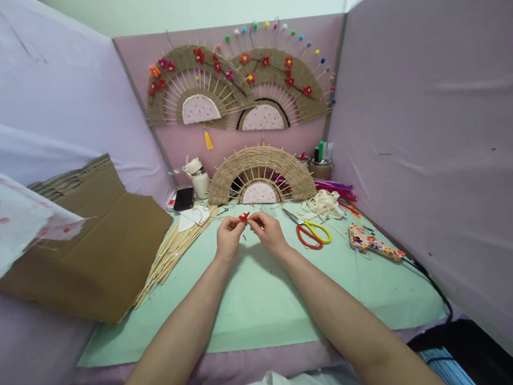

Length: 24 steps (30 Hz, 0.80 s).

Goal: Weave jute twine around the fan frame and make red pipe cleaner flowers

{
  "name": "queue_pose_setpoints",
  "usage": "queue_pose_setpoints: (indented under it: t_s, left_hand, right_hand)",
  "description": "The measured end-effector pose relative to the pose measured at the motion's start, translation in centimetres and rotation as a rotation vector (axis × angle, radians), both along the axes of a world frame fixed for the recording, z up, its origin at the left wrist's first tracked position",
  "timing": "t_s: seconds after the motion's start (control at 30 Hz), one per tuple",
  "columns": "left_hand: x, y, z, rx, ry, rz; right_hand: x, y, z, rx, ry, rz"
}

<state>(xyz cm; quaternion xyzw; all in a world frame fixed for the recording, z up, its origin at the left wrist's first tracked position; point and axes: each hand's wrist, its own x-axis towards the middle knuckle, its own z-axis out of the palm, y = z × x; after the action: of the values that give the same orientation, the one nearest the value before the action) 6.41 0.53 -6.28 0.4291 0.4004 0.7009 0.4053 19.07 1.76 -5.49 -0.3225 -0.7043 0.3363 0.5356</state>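
Between my fingertips, above the middle of the table, is a small red fuzzy flower (244, 216) that looks like bent pipe cleaner. My left hand (228, 239) pinches it from the left, thumb against fingers. From the other side my right hand (267, 230) is closed on it in a similar pinch. Just behind the hands stands a half-round twine-wrapped fan (257, 155) with thin sticks and a pink dotted centre. To the right of my right hand lie scissors (309, 234) with one red and one yellow handle loop, blades pointing up and left.
A patterned glue gun (374, 243) with a black cable lies at right. Cream scraps (324, 205) and purple pipe cleaners (335, 188) are behind it. Bamboo sticks (172, 255) and large cardboard (94, 250) occupy the left. Two decorated fans (220, 123) hang on the back wall.
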Motion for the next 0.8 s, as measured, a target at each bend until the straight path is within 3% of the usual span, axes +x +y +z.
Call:
queue_pose_setpoints:
  t_s: [0.33,0.57,0.8]
  left_hand:
    - [-0.1,-0.5,0.7,0.064,0.116,-0.015]
    - [0.0,-0.5,0.6,0.051,0.127,-0.02]
    - [0.1,-0.3,0.0,-0.004,0.09,-0.001]
  right_hand:
    - [0.0,-0.3,0.8,-0.147,0.027,-0.035]
    - [0.1,-0.2,0.9,-0.174,0.152,-0.04]
    - [0.3,-0.4,1.1,-0.151,0.116,-0.017]
